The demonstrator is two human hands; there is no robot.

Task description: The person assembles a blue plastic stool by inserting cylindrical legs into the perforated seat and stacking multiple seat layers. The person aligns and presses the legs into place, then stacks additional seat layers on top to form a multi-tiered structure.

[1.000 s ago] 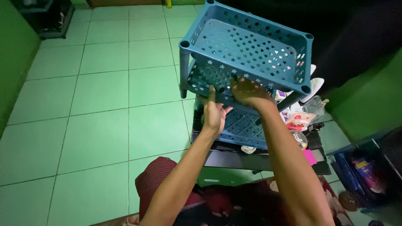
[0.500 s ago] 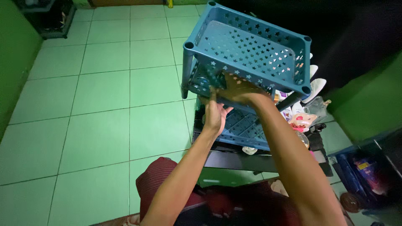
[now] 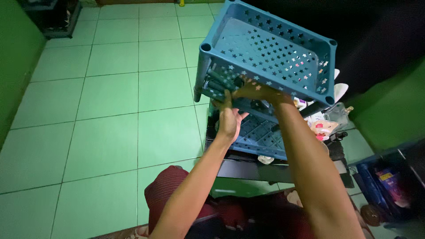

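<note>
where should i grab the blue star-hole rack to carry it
Judging by its shape, take the blue rack by the round corner posts, coming from the short ends: the perforated trays flex, the posts look rigid. Both hands now sit under the top tray's near edge.

both arms are bare from the bottom of the frame up to the wrists, with no sleeves, watch, bracelet or rings to be seen on the left hand (image 3: 229,119) or the right hand (image 3: 256,91). below the arms, a dark red cloth (image 3: 166,192) with fine ribbing or thin stripes covers what looks like a knee, rounded and bulging toward the lower left. right of that cloth, under the arms, more dark red fabric lies in folds in deep shadow, and a pale patterned edge (image 3: 141,231) shows at the very bottom beneath the cloth.
</note>
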